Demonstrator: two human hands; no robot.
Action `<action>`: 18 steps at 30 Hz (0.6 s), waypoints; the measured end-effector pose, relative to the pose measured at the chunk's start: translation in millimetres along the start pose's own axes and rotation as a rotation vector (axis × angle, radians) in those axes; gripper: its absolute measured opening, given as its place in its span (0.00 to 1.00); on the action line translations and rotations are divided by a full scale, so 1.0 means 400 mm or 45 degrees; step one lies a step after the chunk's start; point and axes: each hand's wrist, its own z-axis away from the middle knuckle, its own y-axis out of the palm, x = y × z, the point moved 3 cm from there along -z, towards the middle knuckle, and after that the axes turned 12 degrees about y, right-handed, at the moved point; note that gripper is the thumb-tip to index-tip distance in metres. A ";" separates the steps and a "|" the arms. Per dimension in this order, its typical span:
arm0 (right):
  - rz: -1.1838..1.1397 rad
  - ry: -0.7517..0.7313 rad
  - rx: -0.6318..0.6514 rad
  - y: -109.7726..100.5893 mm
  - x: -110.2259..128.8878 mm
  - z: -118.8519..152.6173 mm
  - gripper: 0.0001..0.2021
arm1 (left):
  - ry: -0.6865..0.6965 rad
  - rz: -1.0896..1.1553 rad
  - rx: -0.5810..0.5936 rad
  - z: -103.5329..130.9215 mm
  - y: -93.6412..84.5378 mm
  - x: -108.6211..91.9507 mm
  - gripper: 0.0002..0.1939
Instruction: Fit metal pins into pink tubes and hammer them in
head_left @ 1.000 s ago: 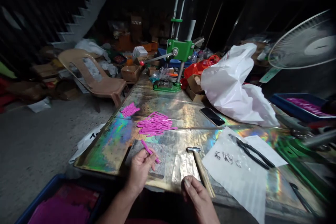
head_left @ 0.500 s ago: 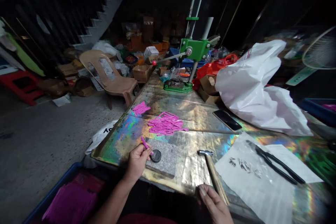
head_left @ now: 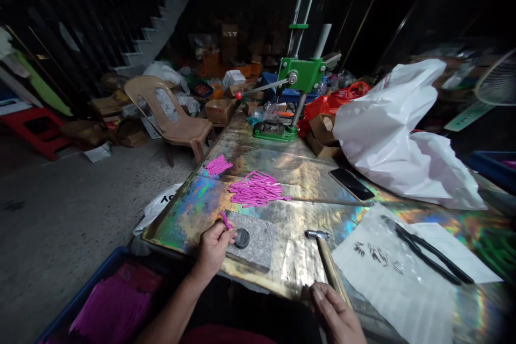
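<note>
My left hand [head_left: 215, 244] pinches a short pink stick-like piece [head_left: 226, 220] above the left side of a grey stone block [head_left: 260, 242]. A round black disc [head_left: 242, 238] lies on that block, just beside my fingertips. At the table's front edge, my right hand [head_left: 332, 309] has thumb and fingers pressed together; anything between them is too small to make out. Near it lies a hammer [head_left: 328, 263] with a wooden handle and metal head. A loose pile of pink pieces [head_left: 258, 189] is beyond the block, with a smaller bunch [head_left: 219, 165] to its left.
On the right, white paper [head_left: 363, 285] bears small metal parts [head_left: 377, 254] and black-handled pliers [head_left: 427, 250]. A phone [head_left: 351, 184], a white plastic bag [head_left: 387, 123] and a green press [head_left: 300, 75] stand farther back. A blue bin [head_left: 60, 314] of pink material sits lower left.
The view has shifted slightly. The pink piece in my left hand has tilted a little and sits lower in my fingers. My right hand stays closed near the table edge.
</note>
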 end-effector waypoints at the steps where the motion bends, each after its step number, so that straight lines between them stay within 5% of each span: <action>1: 0.135 -0.065 -0.041 -0.020 0.013 -0.008 0.15 | 0.026 -0.028 0.022 0.001 0.000 0.000 0.03; 6: 1.021 -0.201 -0.478 -0.120 0.072 -0.075 0.17 | 0.268 -0.273 0.218 -0.003 0.009 -0.029 0.06; 11: 1.607 -0.257 -0.491 -0.119 0.070 -0.125 0.19 | 0.478 -0.503 0.351 -0.012 0.014 -0.054 0.07; 14: 1.643 -0.068 -0.490 -0.129 0.072 -0.139 0.19 | 0.568 -0.575 0.404 -0.013 0.015 -0.055 0.08; 18: 1.218 0.007 -0.377 -0.140 0.107 -0.134 0.11 | 0.619 -0.628 0.449 -0.013 0.019 -0.055 0.08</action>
